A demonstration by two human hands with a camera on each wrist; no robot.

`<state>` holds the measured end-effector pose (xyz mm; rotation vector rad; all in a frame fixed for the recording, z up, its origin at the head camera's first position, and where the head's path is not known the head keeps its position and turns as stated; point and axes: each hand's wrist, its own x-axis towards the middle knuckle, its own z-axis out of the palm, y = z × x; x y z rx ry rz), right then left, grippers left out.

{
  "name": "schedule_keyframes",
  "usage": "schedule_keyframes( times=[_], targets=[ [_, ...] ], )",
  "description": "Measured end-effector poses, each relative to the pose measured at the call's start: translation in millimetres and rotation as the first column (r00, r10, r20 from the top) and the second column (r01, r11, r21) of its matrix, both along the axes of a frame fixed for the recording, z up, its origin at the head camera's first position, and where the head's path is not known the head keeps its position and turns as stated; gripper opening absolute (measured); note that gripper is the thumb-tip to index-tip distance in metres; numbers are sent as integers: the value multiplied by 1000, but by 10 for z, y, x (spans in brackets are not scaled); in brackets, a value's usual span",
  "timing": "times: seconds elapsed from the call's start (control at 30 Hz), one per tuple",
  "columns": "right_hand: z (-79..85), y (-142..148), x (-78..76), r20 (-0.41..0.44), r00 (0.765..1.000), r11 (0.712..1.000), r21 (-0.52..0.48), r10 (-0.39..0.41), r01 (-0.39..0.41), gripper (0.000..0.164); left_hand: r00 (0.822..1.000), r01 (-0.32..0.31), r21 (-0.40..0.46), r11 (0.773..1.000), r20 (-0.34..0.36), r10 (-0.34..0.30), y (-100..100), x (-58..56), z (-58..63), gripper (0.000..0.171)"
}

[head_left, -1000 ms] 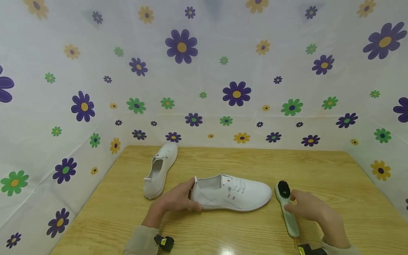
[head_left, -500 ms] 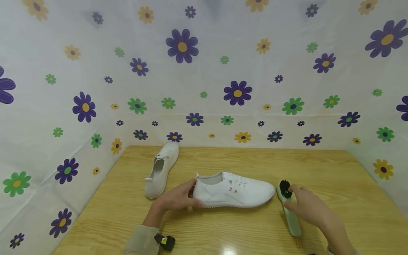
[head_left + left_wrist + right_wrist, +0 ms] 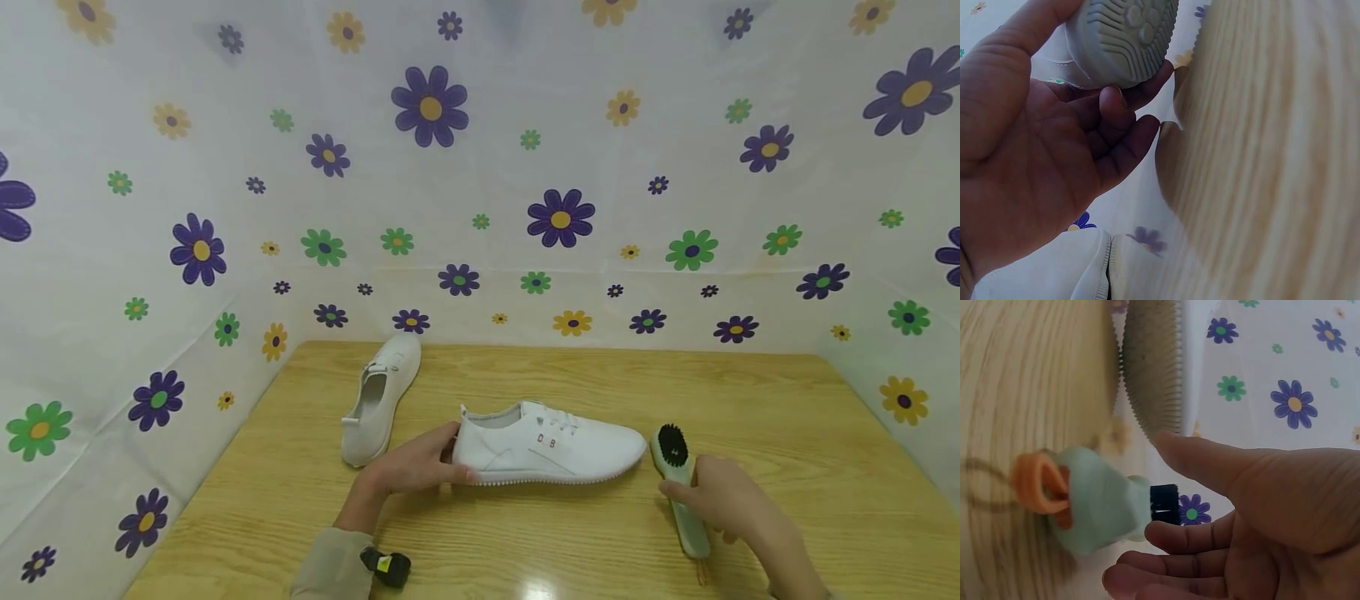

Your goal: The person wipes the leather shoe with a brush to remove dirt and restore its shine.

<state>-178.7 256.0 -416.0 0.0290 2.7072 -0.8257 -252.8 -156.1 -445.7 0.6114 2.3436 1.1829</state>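
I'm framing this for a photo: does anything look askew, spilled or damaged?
Nothing looks spilled or damaged. Only the alignment looks off: the far white shoe points at the flowered backdrop, while the held shoe, in the left hand, points toward the brush, which lies bristle-side up.

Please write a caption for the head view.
Left hand grips a white shoe; right hand hovers by a brush.

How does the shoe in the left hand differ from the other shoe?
The held shoe points its toe toward the brush; the other shoe points its toe toward the flowered backdrop. The left hand grips the held shoe's heel; no hand grips the other shoe. Red letters show on the held shoe; none show on the other shoe. Both are white.
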Motion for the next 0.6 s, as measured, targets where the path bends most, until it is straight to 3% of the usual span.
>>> schedule_keyframes(
  times=[0.2,0.5,0.6],
  targets=[
    [-82,0,-22,-17,1000,1000,-11,12,-13,49,1000,-8,-9,1000,8,8,-2,-4,6,71],
    [-196,14,-62,-85,996,999,-21,29,-30,46,1000,-5,-18,1000,22,5,-8,-2,4,74],
    [-222,7,-77,-73,997,999,-35,17,-19,43,1000,-2,-18,1000,21,2,-11,-2,7,75]
  ],
)
